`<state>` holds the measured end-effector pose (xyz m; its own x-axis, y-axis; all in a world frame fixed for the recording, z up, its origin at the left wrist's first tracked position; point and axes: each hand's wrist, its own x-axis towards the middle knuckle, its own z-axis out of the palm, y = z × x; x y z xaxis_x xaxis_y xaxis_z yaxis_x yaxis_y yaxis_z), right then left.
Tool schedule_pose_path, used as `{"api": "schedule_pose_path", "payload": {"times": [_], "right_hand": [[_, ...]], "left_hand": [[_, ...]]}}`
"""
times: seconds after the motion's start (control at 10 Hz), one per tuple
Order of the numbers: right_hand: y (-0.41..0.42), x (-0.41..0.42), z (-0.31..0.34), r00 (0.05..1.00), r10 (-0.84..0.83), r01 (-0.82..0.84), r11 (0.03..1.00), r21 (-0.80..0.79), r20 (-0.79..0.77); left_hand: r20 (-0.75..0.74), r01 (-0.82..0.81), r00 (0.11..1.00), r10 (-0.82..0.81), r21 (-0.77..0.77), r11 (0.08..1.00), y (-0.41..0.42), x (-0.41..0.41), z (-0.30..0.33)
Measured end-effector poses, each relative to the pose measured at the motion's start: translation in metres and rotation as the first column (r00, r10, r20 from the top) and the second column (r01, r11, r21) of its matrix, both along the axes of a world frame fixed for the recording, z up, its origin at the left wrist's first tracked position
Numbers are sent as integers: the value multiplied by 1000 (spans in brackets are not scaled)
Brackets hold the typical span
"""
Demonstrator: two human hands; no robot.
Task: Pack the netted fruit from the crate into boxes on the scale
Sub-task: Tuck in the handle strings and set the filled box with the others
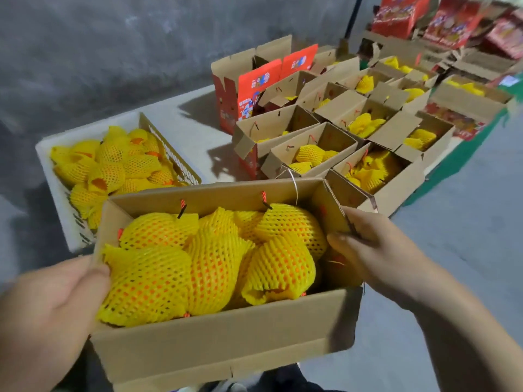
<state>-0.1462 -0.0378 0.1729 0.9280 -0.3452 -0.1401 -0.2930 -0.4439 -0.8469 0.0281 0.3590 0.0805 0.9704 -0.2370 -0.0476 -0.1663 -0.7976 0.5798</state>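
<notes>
Head view: you are holding an open brown cardboard box in front of you, one hand at each short end. Your left hand grips the left end, with the thumb curled over the rim and touching the nearest fruit; the fingers go under or behind the box and are hidden. Your right hand grips the right end, thumb inside the box wall and fingers wrapped over the folded end flap.

The box is filled to the rim with round orange fruit in yellow foam netting, packed touching one another. Short red-and-black cord ends stick up along the far wall.

Behind the box on the left, on the grey concrete floor, stands a white plastic slatted crate that holds a heap of the same netted fruit. Behind the box on the right stands a group of open cardboard boxes, set close together in rows, most with yellow netted fruit inside. One taller red printed carton stands at the group's far-left corner. More red printed cartons, blurred, are stacked at the top right. A rough grey wall runs behind. No scale can be made out.
</notes>
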Motion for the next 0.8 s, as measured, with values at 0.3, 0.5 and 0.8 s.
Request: {"api": "schedule_pose_path", "payload": {"times": [0.3,0.5,0.8], "right_hand": [[-105,-84,-2,944,-313,314,949,-10,-104],[-218,-126,-6,917,-373,373,927,-26,-143],[-404,-200,-4,887,-446,445,895,-38,-118]], "left_hand": [[-54,258,962,-269,-153,954,-185,-34,68],[-4,430,902,-432,-100,897,-330,-63,80],[25,545,837,-547,-125,829,-524,-89,59]]}}
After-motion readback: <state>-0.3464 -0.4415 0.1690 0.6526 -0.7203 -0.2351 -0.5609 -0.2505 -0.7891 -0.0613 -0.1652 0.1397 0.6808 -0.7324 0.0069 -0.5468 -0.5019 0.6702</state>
